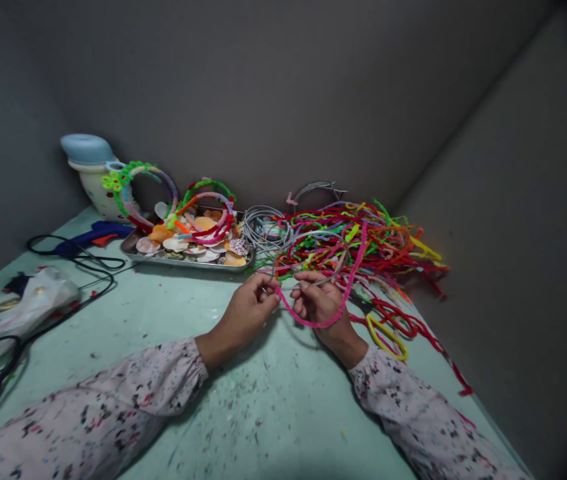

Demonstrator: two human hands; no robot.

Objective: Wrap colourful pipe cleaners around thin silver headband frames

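Observation:
My left hand (247, 311) pinches one end of a bright pink pipe cleaner (349, 290) against a thin grey wire. The pipe cleaner hangs down in a wide curve past my right hand, and its free end rises over the pile behind. My right hand (324, 307) has its thumb and fingers closed on the grey wire (294, 288), a short way right of my left fingertips. That wire bends up into a loop (316, 235) above both hands. Where the pink end meets the wire, my left fingers partly hide it.
A metal tray (188, 264) of shells carries pipe-cleaner-wrapped rings. Near it are coiled wire (266, 228), a tangled pipe cleaner pile (363, 233), yellow-handled scissors (387, 339), a blue glue gun (91, 237) with black cable, a plastic bag (28, 307) and a blue-lidded container (96, 177).

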